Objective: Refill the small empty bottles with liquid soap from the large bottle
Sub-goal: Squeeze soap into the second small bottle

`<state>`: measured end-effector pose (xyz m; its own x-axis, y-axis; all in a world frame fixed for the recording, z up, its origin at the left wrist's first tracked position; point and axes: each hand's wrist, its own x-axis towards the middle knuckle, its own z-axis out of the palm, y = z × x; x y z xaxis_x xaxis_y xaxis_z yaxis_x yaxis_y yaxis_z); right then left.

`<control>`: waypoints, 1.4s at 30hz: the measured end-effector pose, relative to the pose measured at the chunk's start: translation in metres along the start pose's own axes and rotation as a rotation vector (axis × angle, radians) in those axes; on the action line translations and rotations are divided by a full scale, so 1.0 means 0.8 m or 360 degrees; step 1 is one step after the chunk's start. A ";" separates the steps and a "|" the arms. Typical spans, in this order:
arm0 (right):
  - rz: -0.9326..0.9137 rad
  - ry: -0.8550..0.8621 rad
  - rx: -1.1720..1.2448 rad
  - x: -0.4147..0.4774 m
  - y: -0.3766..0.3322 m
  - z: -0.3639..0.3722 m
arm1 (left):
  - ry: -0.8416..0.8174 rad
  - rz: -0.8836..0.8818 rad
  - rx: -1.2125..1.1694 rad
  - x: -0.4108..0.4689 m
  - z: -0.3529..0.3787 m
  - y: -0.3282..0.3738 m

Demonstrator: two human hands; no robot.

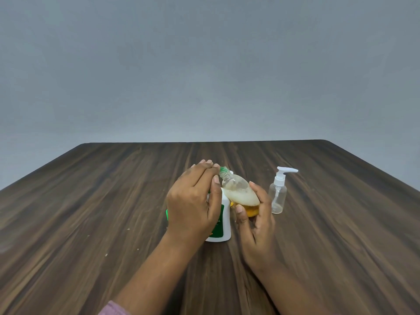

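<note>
A: Soap bottle [238, 192], where is it?
B: Off the table, tilted, just right of the white bottle [223, 221], with amber soap and foam inside. The left hand [193, 205], in front of the white bottle, pinches its green cap [223, 170]. The right hand [256, 221] grips its base.
A: Risks?
B: Once uncapped, more tilt would likely spill soap. The pump bottle [277, 194], further right, looks empty and has its pump on.
A: Surroundings?
B: Dark wood table [91, 201], grey wall [204, 64].
</note>
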<state>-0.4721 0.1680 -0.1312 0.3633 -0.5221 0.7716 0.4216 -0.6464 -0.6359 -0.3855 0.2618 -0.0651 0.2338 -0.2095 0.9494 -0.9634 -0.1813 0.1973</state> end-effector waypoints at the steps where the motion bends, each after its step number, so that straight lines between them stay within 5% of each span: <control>1: -0.0008 0.0004 0.0001 0.000 0.000 0.000 | 0.0003 0.0004 -0.0005 0.001 0.000 0.001; 42: -0.0010 -0.0006 0.0006 -0.001 -0.004 0.001 | -0.0092 0.0039 0.0075 0.016 -0.012 0.006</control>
<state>-0.4731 0.1707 -0.1297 0.3637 -0.5157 0.7758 0.4271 -0.6478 -0.6308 -0.3885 0.2675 -0.0497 0.2185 -0.2696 0.9379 -0.9621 -0.2203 0.1608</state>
